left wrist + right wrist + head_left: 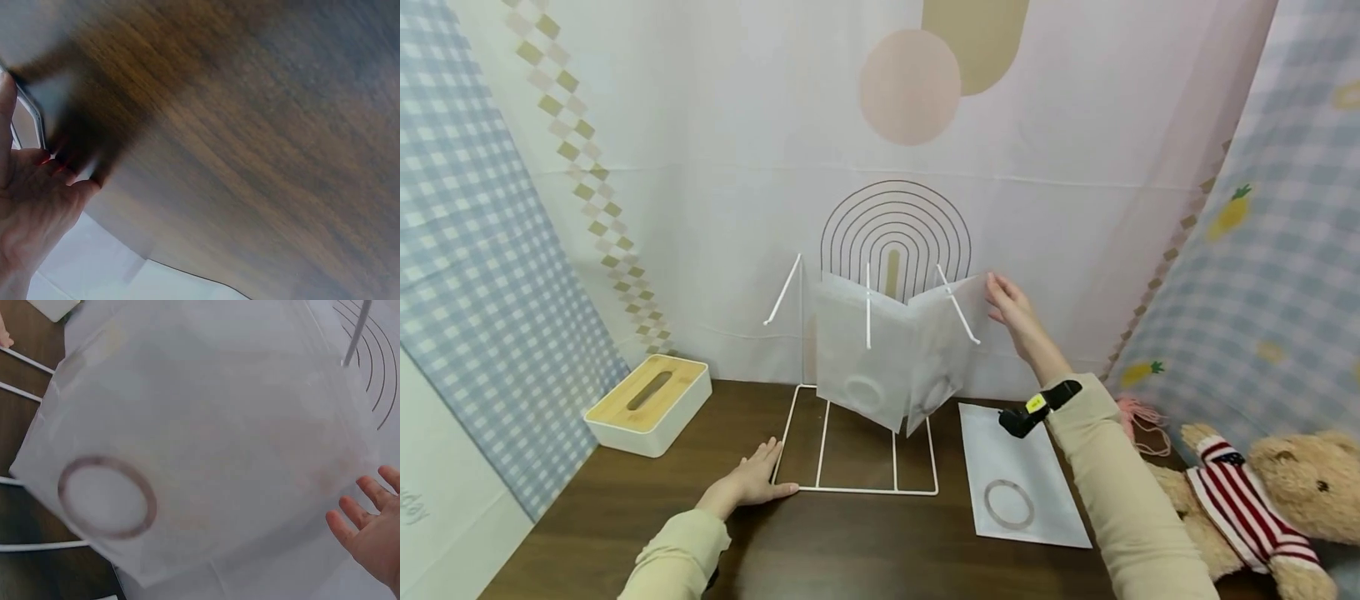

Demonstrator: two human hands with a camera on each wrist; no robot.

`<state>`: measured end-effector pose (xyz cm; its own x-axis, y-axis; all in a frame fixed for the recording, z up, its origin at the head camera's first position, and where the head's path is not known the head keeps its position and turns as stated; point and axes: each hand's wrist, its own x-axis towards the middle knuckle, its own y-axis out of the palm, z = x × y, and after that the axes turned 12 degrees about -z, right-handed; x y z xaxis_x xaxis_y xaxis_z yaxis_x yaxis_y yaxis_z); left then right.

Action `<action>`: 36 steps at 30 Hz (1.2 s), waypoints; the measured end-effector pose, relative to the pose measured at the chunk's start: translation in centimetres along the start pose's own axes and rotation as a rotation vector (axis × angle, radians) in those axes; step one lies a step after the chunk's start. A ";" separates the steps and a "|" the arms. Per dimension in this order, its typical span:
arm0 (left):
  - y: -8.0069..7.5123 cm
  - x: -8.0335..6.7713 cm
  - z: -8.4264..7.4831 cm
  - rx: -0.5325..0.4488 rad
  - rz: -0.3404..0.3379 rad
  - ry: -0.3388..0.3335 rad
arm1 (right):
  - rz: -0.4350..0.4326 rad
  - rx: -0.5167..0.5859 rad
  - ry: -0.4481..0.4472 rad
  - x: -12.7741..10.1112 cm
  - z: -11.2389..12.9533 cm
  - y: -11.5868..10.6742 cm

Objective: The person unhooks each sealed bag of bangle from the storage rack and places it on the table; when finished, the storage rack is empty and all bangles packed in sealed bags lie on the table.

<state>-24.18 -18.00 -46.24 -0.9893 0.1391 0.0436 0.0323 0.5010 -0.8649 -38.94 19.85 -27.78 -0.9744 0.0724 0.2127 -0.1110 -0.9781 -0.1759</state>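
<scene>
A white wire rack point(857, 490) stands on the dark wooden table point(865, 550), with slanted pegs at its top. Two translucent white bags hang from the pegs, one on the left point(857, 350) and one on the right point(943, 350), each with a ring printed low down. My right hand point(1011, 308) is raised at the right bag's upper right edge, fingers straight. In the right wrist view that bag point(206, 456) fills the frame and my right hand point(375, 531) is spread beside it. My left hand point(756, 479) lies flat on the table against the rack's front left corner, and the left wrist view shows this hand point(31, 200) by the wire point(34, 119).
A third translucent bag point(1018, 487) lies flat on the table right of the rack. At the back left is a white tissue box point(651, 404) with a wooden lid. A teddy bear point(1262, 500) in a striped jumper lies at the right edge. Cloth backdrops close in the sides.
</scene>
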 end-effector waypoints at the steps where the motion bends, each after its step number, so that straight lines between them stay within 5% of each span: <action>1: 0.1 0.1 -0.1 -0.007 0.001 0.001 | -0.003 0.005 -0.001 0.1 0.1 -0.1; 9: 0.9 1.0 -0.5 -0.008 0.000 0.010 | -0.008 -0.059 -0.020 0.1 0.0 -0.9; 21: 1.2 1.5 -0.5 -0.014 0.003 0.033 | -0.230 -0.115 -0.079 -1.7 -1.0 -3.2; 29: 0.8 1.5 0.6 -0.012 0.004 0.023 | -0.088 -0.046 -0.197 -3.5 0.0 -4.5; 36: 0.1 1.6 0.7 -0.004 0.018 0.021 | -0.014 -0.021 -0.178 -5.3 1.5 -4.9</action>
<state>-25.88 -18.33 -46.57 -0.9853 0.1665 0.0385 0.0510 0.5017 -0.8636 -32.96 23.93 -26.62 -0.9231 0.0482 0.3814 -0.1298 -0.9729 -0.1913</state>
